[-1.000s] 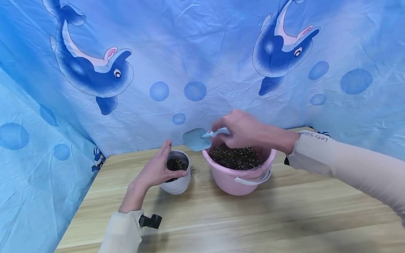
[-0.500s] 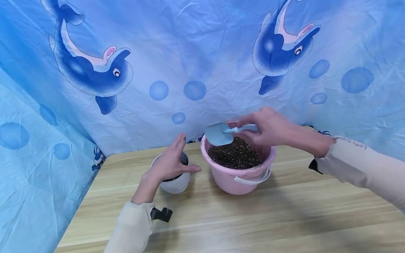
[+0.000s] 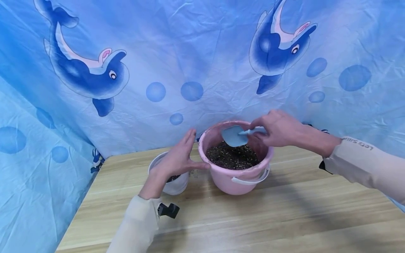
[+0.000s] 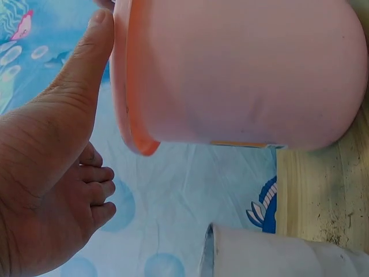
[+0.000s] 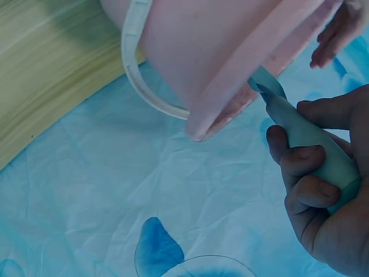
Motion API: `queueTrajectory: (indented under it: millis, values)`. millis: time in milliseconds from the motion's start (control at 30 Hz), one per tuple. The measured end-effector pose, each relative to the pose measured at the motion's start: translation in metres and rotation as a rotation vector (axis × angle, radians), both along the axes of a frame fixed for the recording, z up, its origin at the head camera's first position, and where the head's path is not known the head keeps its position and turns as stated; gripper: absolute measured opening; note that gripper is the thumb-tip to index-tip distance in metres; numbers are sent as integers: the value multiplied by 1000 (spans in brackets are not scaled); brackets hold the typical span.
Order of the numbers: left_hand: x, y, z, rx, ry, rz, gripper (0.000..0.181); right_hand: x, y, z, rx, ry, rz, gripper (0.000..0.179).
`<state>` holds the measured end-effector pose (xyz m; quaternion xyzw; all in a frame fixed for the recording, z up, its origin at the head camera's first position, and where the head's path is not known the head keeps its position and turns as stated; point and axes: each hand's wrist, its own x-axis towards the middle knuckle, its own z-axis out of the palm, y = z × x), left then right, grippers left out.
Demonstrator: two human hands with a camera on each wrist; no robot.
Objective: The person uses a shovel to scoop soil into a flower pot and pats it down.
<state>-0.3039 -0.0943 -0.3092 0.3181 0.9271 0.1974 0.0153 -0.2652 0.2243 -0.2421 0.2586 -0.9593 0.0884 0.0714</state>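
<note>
My right hand point(image 3: 282, 129) grips the handle of a light blue garden trowel point(image 3: 233, 136). The trowel's blade hangs just inside the pink bucket point(image 3: 226, 182), above dark soil point(image 3: 230, 158). In the right wrist view, fingers curl round the trowel's handle point(image 5: 314, 144). My left hand point(image 3: 174, 160) is over the white pot point(image 3: 177, 187), hiding much of its mouth; some soil shows inside. The left hand's fingers are extended and its thumb points at the bucket. In the left wrist view, the thumb's tip is at the bucket's rim point(image 4: 120, 75) and seems to touch it.
A wooden table point(image 3: 221, 225) bears both containers, with soil crumbs point(image 4: 331, 234) between them. The bucket's white handle point(image 3: 251, 181) hangs at its front. Behind stands a blue cloth backdrop point(image 3: 177, 52) printed with dolphins.
The trowel moved right, from between the pot and bucket to inside the bucket's mouth. My left hand shifted right from the pot's rim, its thumb now at the bucket's rim.
</note>
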Motion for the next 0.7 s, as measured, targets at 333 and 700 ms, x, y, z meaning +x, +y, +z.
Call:
queueTrajectory:
  millis: [333,700]
  values:
    - [-2,11,1,18,1,-47,130,-2,8,-4,36,-13,-19,26]
    - [-5,26,-1,66,-45,-92,121,-5,0,-9,249,73,-87,8]
